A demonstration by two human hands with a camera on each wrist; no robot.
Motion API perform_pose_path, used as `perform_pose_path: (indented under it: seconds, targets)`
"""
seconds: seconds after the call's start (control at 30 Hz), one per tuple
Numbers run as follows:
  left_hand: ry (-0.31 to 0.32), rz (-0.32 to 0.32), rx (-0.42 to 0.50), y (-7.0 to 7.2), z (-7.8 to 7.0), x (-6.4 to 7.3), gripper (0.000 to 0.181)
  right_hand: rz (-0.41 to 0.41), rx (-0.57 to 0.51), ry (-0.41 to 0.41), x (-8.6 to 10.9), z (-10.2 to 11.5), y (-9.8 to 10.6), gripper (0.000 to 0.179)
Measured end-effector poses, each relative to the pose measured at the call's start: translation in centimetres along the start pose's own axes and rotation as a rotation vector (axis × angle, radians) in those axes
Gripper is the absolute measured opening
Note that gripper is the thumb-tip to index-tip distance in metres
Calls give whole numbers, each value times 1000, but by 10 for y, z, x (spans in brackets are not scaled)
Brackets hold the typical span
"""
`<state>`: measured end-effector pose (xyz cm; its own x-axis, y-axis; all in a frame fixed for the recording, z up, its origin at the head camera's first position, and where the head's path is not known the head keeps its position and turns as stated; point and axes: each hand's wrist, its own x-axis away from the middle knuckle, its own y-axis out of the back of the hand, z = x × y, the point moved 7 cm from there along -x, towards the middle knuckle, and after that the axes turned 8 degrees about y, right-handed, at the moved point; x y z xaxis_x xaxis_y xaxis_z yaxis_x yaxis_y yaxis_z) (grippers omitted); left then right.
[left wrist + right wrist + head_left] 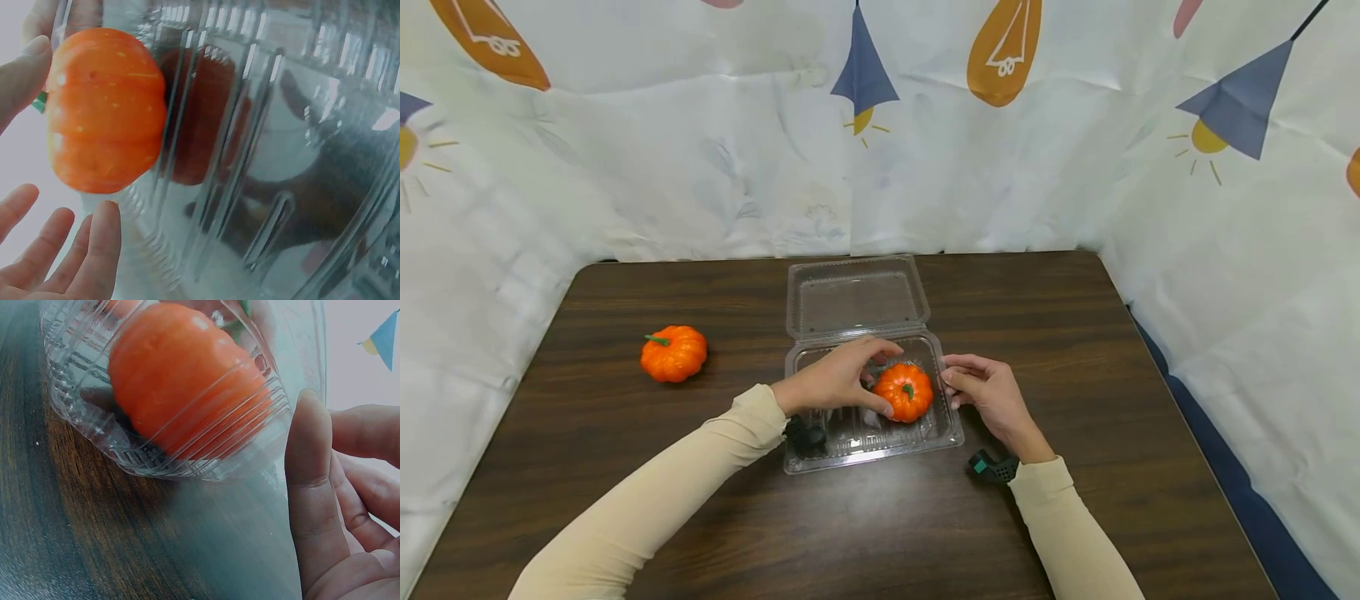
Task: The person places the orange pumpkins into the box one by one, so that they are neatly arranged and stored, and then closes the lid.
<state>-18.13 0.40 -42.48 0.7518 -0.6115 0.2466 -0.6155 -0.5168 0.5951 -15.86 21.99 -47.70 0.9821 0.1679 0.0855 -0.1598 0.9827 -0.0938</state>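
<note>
Dark wooden table [887, 533], printed curtain [685, 175] behind: an orange pumpkin [904, 393] sits in a clear open box [874, 457], left hand [838, 377] with fingers spread around it, right hand [991, 395] pinching the rim [953, 417]. Head view, unlike left wrist, includes another pumpkin [676, 355] at left.

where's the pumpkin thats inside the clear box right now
In the head view, the pumpkin is in the right part of the clear box's base, between the left hand and the right hand.
</note>
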Motion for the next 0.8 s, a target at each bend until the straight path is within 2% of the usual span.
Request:
perform_pose_path:
  seconds: [0.13,0.27,0.37,0.6,0.8]
  targets:
    - [8,-27,21,11,0,5,84,-2,4,-1,1,0,1,41]
    - [-10,-76,43,23,-2,11,82,1,-1,1,1,0,0,41]
    - [-23,-118,59,33,-4,17,81,4,-6,2,1,0,0,42]
    - [-8,-224,76,57,-2,32,77,10,-18,5,1,0,-1,43]
    - [2,-286,85,76,1,48,76,4,-13,3,1,-1,0,44]
